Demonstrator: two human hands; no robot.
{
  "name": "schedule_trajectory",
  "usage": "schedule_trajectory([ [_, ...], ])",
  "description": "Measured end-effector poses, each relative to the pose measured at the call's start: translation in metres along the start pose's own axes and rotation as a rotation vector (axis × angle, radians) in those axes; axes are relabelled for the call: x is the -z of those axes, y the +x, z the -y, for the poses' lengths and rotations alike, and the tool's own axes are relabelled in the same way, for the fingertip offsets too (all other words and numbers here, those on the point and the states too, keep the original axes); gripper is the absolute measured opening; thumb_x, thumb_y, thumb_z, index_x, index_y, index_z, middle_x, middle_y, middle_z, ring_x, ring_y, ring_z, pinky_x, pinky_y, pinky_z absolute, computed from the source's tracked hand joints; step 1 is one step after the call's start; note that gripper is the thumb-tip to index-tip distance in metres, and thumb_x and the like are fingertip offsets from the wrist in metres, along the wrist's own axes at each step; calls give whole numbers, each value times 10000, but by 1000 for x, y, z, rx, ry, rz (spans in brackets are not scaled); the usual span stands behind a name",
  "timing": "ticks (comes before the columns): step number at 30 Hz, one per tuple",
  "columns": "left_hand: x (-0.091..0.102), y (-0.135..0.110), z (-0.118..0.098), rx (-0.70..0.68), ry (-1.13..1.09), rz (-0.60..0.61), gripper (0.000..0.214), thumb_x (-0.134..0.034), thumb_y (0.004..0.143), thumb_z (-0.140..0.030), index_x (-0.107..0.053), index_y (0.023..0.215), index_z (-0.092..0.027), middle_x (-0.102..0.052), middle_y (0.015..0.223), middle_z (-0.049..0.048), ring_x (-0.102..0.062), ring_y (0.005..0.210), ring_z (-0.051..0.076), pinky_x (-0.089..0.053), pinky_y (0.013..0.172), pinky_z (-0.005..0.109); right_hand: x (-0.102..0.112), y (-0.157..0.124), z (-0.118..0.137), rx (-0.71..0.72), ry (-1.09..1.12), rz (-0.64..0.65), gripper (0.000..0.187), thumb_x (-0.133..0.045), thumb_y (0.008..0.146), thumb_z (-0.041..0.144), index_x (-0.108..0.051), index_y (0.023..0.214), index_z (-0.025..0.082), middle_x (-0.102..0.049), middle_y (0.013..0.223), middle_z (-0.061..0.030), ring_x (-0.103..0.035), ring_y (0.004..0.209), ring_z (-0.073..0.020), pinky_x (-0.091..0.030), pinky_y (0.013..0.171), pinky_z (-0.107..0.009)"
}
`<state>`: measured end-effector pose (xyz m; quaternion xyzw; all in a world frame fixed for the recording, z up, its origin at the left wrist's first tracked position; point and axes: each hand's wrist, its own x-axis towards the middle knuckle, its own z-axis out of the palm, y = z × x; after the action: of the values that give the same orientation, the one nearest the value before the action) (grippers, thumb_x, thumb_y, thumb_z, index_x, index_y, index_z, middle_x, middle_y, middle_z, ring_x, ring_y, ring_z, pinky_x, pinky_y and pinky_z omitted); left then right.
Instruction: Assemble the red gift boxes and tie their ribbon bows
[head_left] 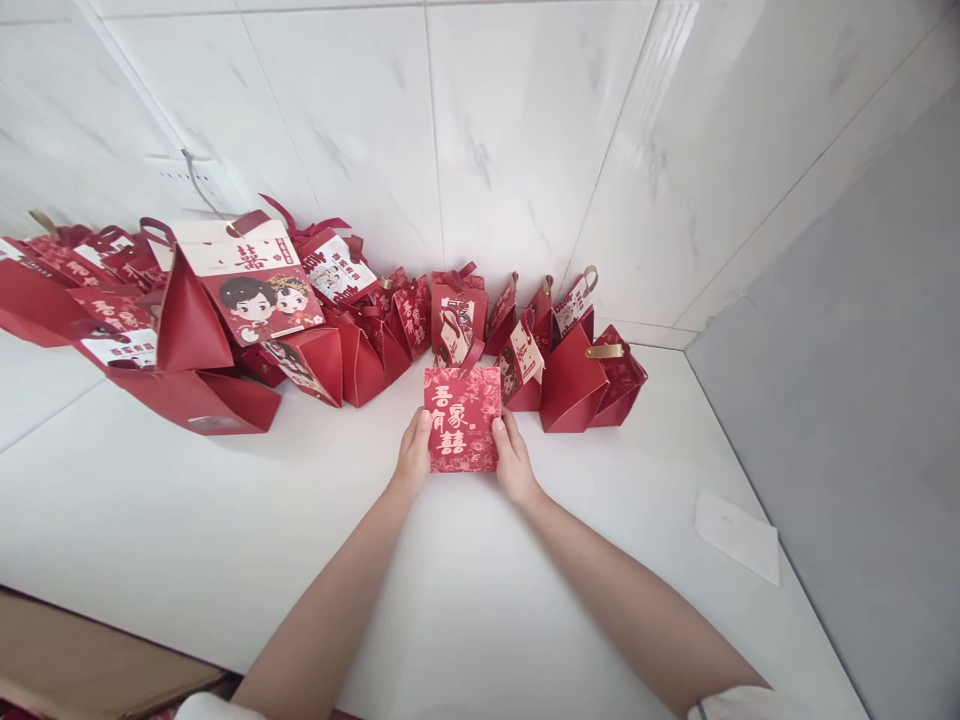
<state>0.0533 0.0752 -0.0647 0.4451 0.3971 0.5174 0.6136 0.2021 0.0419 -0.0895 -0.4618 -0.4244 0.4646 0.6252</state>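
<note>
A small red gift box (463,418) with pale characters and a flower pattern stands on the white counter (225,520), held from both sides. My left hand (413,453) grips its left edge, thumb on the front face. My right hand (514,458) grips its right edge the same way. Just behind the box stand more small red gift bags (525,350) with tags and ribbon handles, lined along the wall.
A heap of larger red gift bags (225,300), one with a cartoon couple, fills the back left. A white paper scrap (737,536) lies at the right near the grey wall. A brown cardboard box (82,665) edge shows at bottom left.
</note>
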Motion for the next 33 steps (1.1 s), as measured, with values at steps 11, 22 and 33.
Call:
schedule_trajectory([
  [11,6,-4,-5,-169,525,-336,399,-522,876,-570,-636,1079,-244,-706,951,37,-640,886,231,-458,851,333,-2,-20,22,221,-166,145,462,-465,971,427,-503,1409,288,-536,1429,-5,-480,1337,-243,-338,1153,-403],
  [22,16,-5,4,-174,359,359,1035,-823,652,-302,-267,1524,-258,-209,1612,78,-154,1494,309,-132,1224,424,4,-16,23,272,-168,205,556,-357,959,589,-447,1441,325,-436,1506,21,-372,1405,-254,-251,1196,-464],
  [33,4,0,-9,-10,8,170,717,-726,688,-584,-591,1300,-236,-570,1374,112,-459,1340,338,-421,1082,431,6,-9,28,105,-45,381,653,-525,884,615,-386,1467,356,-275,1589,50,-200,1489,-226,-195,1215,-459],
])
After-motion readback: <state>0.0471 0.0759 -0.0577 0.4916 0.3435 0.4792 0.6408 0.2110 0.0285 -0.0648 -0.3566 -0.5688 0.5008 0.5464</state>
